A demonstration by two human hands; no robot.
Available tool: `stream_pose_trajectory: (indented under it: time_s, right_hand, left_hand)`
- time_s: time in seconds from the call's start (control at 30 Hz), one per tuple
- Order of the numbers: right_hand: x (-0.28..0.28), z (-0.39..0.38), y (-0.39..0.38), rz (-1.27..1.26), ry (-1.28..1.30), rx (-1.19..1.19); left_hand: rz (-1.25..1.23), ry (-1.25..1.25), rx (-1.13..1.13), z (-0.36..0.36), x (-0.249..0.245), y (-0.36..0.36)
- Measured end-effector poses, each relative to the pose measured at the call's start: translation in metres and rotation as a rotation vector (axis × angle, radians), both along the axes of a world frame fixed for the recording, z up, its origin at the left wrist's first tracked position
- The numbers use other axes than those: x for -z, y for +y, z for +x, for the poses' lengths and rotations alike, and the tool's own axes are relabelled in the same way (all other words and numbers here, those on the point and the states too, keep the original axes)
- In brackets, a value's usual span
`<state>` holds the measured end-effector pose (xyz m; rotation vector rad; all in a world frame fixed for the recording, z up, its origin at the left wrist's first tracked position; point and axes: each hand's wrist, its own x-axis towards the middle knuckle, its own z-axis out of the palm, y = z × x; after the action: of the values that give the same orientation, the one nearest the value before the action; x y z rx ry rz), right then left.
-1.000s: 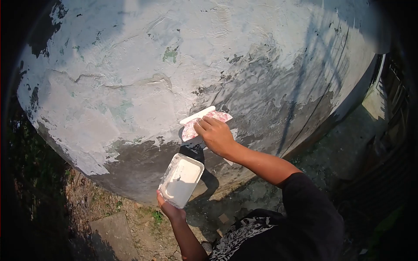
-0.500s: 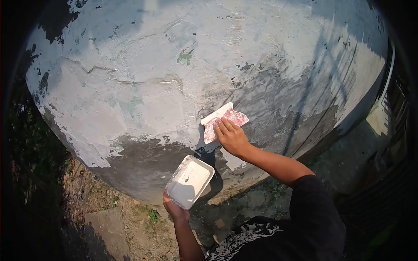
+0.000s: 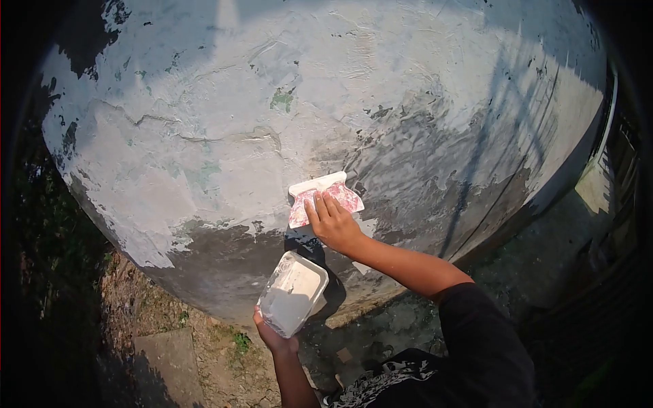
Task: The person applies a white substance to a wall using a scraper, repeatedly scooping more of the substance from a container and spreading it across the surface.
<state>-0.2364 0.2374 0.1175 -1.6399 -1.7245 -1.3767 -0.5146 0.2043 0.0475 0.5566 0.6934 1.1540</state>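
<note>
My right hand (image 3: 335, 223) grips a red and white putty scraper (image 3: 347, 197), its fingers spread over the blade's face. The scraper's white-coated upper edge lies against the wall (image 3: 238, 163), which carries patchy white putty over dark grey. Below and to the left, my left hand (image 3: 275, 336) holds a white rectangular plastic tub (image 3: 294, 292) from its lower end, tilted with the inside facing me. White putty coats the inside of the tub. The left fingers are mostly hidden behind it.
Bare grey wall (image 3: 231, 265) runs along the lower part, with shadows across its right side. A flat slab (image 3: 166, 364) lies on the dirt ground at lower left, near a small green plant (image 3: 241, 341). Dark foliage borders the left.
My right hand and the scraper have moved left and slightly down along the wall, and the scraper has turned more level. The tub has shifted slightly left and down.
</note>
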Motion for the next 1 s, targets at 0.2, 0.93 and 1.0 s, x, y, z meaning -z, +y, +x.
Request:
stream_pose_trajectory:
  time_s: [0.2,0.93,1.0]
  right_hand:
    - [0.004,0.009,-0.038,-0.214,0.407,-0.048]
    - [-0.052,0.046,-0.077,0.191,0.573,-0.048]
    - [-0.089,0.072,-0.085,0.447,0.61,0.047]
  left_hand:
    - [0.019,0.015,-0.077,-0.026,-0.019,-0.008]
    - [0.09,0.041,0.028,-0.007,-0.008,0.003]
    - [0.08,0.042,0.025,-0.007,-0.01,0.001]
